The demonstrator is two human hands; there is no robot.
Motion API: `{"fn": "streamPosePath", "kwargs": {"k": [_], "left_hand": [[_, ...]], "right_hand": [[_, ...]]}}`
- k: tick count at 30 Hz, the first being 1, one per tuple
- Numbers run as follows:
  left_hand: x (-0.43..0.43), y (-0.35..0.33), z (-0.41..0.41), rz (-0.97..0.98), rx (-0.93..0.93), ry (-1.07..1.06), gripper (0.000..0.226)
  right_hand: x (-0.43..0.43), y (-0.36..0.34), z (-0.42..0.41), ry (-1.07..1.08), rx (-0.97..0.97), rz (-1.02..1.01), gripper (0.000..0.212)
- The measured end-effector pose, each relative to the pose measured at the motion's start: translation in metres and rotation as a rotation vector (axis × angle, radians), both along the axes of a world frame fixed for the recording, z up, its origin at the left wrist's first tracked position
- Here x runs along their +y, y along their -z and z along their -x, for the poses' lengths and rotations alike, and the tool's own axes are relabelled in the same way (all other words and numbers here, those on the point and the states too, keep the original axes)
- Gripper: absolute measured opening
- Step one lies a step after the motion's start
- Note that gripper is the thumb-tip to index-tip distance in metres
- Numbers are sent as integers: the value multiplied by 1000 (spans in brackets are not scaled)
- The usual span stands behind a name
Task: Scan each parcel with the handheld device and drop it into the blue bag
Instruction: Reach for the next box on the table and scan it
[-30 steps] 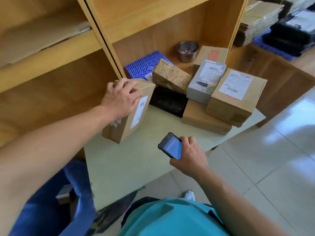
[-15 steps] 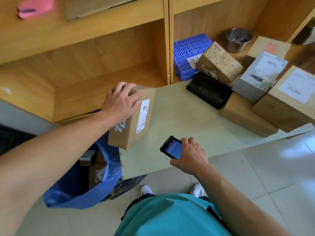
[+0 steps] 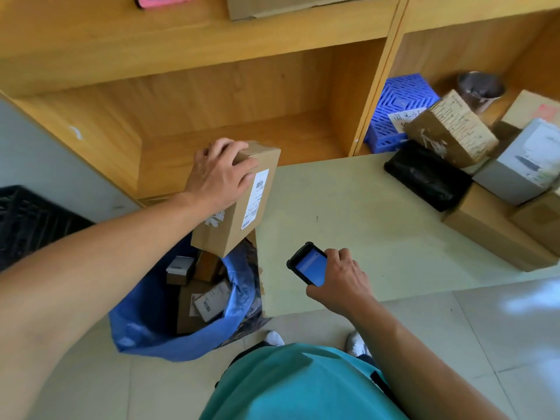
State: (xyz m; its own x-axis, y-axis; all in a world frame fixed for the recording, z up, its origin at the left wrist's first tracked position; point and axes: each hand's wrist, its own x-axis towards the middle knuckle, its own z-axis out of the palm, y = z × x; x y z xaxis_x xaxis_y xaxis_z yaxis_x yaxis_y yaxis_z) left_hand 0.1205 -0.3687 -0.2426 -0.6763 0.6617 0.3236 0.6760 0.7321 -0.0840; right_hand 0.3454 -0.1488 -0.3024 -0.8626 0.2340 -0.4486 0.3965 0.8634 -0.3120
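While the left hand [image 3: 222, 174] holds the small brown cardboard parcel [image 3: 239, 225] by its top, fingers [image 3: 242, 165] curled over the edges, it hangs over the open blue plastic bag [image 3: 145, 313] beside the pale green table [image 3: 348, 213]. It looks stiff and light, an easy one-hand lift. Its white shipping label [image 3: 257, 198] shows barcodes; the text is probably too small to read. The right hand [image 3: 339, 280] grips the black handheld device [image 3: 309, 263].

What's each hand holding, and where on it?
Left hand grips the cardboard parcel by its top end; right hand holds the handheld scanner by its lower end.
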Motion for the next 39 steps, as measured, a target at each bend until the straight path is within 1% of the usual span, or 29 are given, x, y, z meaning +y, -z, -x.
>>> {"fn": "streamPosePath", "kwargs": {"k": [4, 6, 9, 16, 19, 21, 23, 26, 28, 30, 33, 36, 39], "left_hand": [[-46, 4, 9, 8, 2, -89, 26], [-73, 7, 7, 12, -7, -160, 26], [-112, 16, 0, 15, 6, -211, 25], [-193, 30, -36, 57, -97, -393, 26], [-217, 46, -58, 108, -142, -470, 32], [-226, 61, -74, 108, -161, -498, 35], [-234, 76, -86, 67, -180, -518, 35], [-248, 98, -92, -86, -225, -531, 45], [-258, 107, -91, -133, -220, -565, 53], [-263, 109, -91, -97, -241, -585, 59], [-260, 108, -90, -2, -284, -576, 59], [-243, 109, -87, 60, -320, -539, 59], [-217, 110, -83, 90, -344, -464, 56]], "right_hand": [[-29, -2, 21, -60, 18, -16, 78], [-44, -3, 30, -107, 6, -22, 79], [-65, -4, 44, -172, 17, -29, 78], [-119, -2, 72, -337, 39, -28, 73], [-136, 1, 77, -378, 39, -23, 75], [-143, 2, 78, -393, 42, -13, 79], [-148, 4, 79, -404, 39, -9, 82], [-153, 6, 79, -419, 38, -20, 83], [-154, 6, 77, -422, 39, -23, 83], [-153, 6, 75, -418, 47, -28, 82], [-147, 7, 70, -406, 53, -52, 74], [-135, 7, 63, -374, 54, -50, 66], [-118, 7, 52, -333, 50, -43, 65]]}}
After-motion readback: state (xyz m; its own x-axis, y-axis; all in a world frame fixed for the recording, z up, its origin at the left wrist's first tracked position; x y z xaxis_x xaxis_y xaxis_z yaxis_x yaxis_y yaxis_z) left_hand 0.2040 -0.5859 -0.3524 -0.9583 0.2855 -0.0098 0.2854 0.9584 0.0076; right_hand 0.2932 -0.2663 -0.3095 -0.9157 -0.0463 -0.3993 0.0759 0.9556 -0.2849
